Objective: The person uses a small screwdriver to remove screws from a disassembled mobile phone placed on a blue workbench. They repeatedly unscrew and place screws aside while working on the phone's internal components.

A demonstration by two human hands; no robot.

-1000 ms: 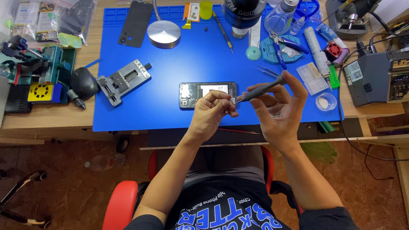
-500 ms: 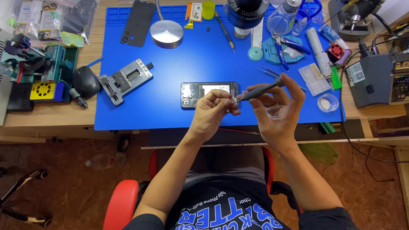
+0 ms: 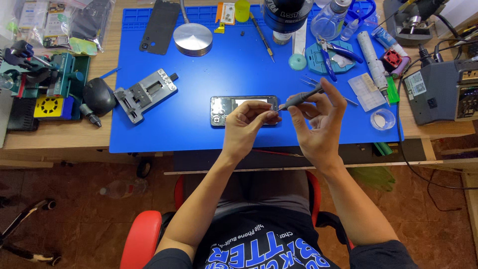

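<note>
An opened phone (image 3: 226, 106) lies flat near the middle of the blue work mat (image 3: 199, 74). My right hand (image 3: 318, 127) holds a grey screwdriver (image 3: 303, 97) tilted, with its tip pointing left. My left hand (image 3: 249, 127) hovers over the phone's right half, its thumb and forefinger pinched together right at the screwdriver's tip. Whether something tiny sits between those fingers cannot be made out.
A metal phone clamp (image 3: 144, 93) lies left of the phone, a round metal disc (image 3: 192, 39) and a black back cover (image 3: 158, 26) farther back. Tweezers (image 3: 311, 82), blue pliers (image 3: 331, 52), a small clear dish (image 3: 382, 119) and a grey station box (image 3: 440, 89) crowd the right.
Both hands stay together over the phone. My left fingertips have closed in on the screwdriver's tip; the tool keeps about the same tilt.
</note>
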